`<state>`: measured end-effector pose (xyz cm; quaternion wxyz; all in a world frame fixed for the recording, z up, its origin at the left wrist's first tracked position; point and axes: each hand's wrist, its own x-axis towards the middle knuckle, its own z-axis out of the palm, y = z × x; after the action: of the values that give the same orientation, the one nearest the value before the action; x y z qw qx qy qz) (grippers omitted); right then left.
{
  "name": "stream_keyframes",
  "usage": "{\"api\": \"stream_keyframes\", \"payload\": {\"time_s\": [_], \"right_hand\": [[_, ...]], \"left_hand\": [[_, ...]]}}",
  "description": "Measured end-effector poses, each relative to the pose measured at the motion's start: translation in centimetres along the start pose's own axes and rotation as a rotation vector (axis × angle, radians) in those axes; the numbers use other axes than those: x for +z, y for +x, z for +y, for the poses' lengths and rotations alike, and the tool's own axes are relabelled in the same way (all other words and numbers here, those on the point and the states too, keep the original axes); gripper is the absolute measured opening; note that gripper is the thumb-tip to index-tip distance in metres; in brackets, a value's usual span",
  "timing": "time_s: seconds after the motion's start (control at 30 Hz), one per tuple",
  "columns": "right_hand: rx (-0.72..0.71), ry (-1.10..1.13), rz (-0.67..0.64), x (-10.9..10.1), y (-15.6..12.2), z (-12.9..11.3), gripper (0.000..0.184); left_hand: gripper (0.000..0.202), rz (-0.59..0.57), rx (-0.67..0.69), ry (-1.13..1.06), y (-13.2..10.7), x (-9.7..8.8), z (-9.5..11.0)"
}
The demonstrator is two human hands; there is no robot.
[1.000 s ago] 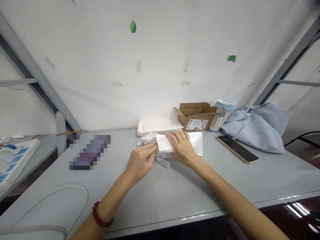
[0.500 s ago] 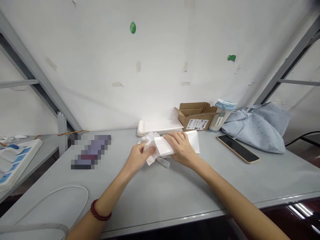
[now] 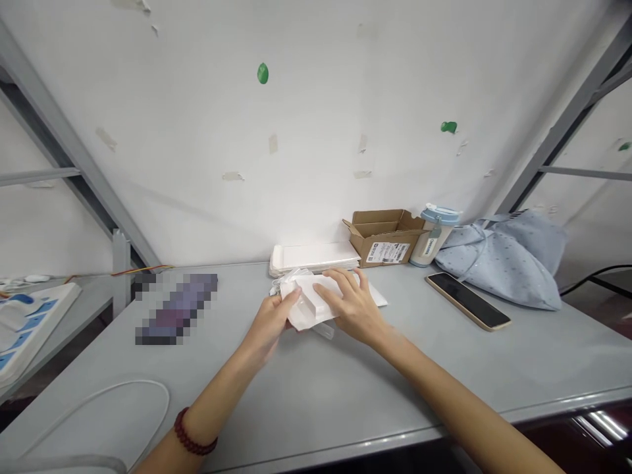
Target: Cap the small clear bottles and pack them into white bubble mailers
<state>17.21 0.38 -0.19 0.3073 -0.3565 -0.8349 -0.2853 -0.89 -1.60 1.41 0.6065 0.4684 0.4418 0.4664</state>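
Observation:
A white envelope (image 3: 305, 304) lies tilted between my hands just above the desk, one end bent up in a raised fold. My left hand (image 3: 269, 326) pinches its left end, thumb on top and fingers underneath. Across its upper face rest the curved fingers of my right hand (image 3: 353, 303), gripping it near the fold. Behind and beneath it are clear plastic pieces (image 3: 296, 272), partly covered. A clear tube-like piece (image 3: 324, 330) pokes out below the envelope. Further back sits a stack of similar white envelopes (image 3: 316, 255).
An open cardboard box (image 3: 388, 240), a lidded cup (image 3: 434, 237) and a light blue cloth bag (image 3: 503, 263) line the back right. A phone (image 3: 468, 301) lies before the bag. At left are a pixelated item (image 3: 180, 306), a white cable (image 3: 162, 395) and a power strip (image 3: 37, 322).
The envelope has tipped flatter and its left end now shows a raised fold. My right hand's fingers have shifted and spread over it. The camera view has tilted slightly up.

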Motion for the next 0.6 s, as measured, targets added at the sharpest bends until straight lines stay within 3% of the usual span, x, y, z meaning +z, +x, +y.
{"api": "stream_keyframes", "payload": {"time_s": [0.1, 0.27, 0.5, 0.6], "right_hand": [[0.027, -0.026, -0.021, -0.1, 0.0, 0.4, 0.043], [0.062, -0.065, -0.052, -0.2, 0.0, 1.1, 0.047], [0.052, -0.069, -0.043, -0.3, 0.1, 1.8, 0.042], [0.033, -0.055, -0.056, -0.4, 0.0, 2.4, 0.035]], "left_hand": [[0.044, -0.034, 0.108, 0.006, 0.0, -0.2, 0.1], [0.032, 0.110, 0.356, 0.195, -0.2, -0.2, 0.0], [0.031, 0.131, 0.856, 0.834, 1.2, 1.2, -1.2], [0.034, 0.059, 0.973, 1.047, 2.4, 2.2, -1.0]]}}
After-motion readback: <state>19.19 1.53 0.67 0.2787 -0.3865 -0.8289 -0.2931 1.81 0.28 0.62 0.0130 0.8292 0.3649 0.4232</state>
